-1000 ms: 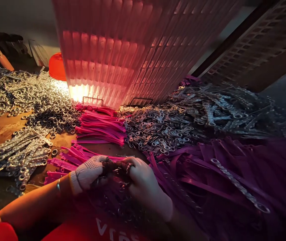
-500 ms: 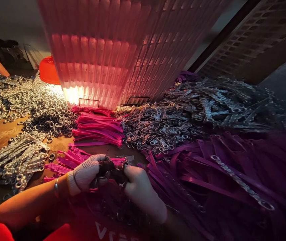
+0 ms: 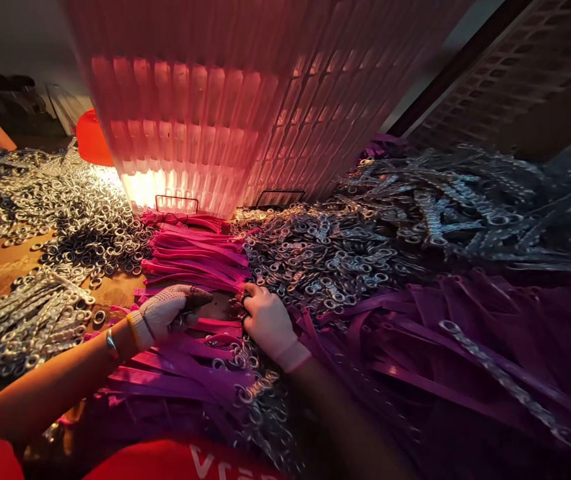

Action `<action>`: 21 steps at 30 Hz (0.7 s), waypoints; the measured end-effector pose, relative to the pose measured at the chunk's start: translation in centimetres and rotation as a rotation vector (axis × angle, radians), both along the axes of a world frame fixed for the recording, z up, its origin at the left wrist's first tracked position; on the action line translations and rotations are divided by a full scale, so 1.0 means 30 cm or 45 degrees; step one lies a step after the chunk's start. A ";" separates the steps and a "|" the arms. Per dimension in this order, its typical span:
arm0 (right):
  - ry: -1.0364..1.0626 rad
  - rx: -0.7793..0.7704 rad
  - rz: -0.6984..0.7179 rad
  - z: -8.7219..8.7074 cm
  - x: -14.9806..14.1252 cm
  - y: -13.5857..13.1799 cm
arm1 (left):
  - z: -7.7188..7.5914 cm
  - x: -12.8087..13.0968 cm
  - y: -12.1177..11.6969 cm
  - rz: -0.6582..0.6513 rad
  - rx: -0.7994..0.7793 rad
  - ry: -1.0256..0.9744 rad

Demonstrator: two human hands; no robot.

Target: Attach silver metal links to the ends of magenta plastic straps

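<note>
Pink straps (image 3: pixel 198 257) lie in a loose row of layers on the counter (image 3: pixel 5 267), just in front of the ribbed, see-through panels (image 3: pixel 180 100). At their right-hand ends is the right hand (image 3: pixel 269 327), in a pale glove, its fingers bent and drawn in; from where I stand I can't tell whether they pinch a strap. The left hand (image 3: pixel 163 315), in a white dotted glove, hovers at the near side of the row, fingers curled together with dark coverings at the tips. Whether it grips anything, I can't make out.

Nearer the person's red clothing (image 3: pixel 135 461), more straps (image 3: pixel 180 373) spread out purplish, with silvery ringed pieces (image 3: pixel 260 387) at their right ends. Metal heaps (image 3: pixel 100 227) glint under the red lamp (image 3: pixel 93 140) to the left. Over on the right, one twisted silvery strip (image 3: pixel 510 385) rests across a dark purple pile (image 3: pixel 405 333).
</note>
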State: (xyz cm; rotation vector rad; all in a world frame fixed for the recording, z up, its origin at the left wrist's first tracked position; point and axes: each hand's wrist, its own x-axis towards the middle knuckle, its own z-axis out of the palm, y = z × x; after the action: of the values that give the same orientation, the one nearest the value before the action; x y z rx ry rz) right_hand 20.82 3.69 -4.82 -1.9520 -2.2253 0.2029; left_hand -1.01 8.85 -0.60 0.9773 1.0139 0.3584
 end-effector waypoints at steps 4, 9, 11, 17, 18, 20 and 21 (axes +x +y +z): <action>0.043 0.084 -0.026 -0.037 -0.021 -0.014 | -0.002 -0.005 0.005 -0.033 0.060 0.125; 0.837 0.101 -0.113 0.018 -0.042 -0.059 | 0.040 0.019 -0.008 -0.062 0.650 0.258; 1.188 -0.036 -0.231 0.074 -0.049 -0.096 | 0.060 0.018 -0.019 -0.016 0.796 0.237; 1.618 -0.058 -0.410 0.248 -0.072 -0.257 | 0.061 -0.057 -0.090 0.042 -0.294 -0.082; 1.653 -0.091 -0.351 0.267 -0.082 -0.286 | 0.051 -0.070 -0.106 0.043 -0.454 -0.163; 1.722 -0.251 -0.241 0.289 -0.105 -0.343 | 0.027 -0.091 -0.137 0.097 -0.656 -0.364; 1.751 -0.348 -0.214 0.293 -0.114 -0.370 | 0.015 -0.100 -0.150 0.155 -0.703 -0.475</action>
State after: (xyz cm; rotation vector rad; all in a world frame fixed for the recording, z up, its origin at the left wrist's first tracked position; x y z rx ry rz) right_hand 17.41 -7.40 3.98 -1.2901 -1.1174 1.3607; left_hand -4.01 4.37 -0.15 0.3340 0.7686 0.3217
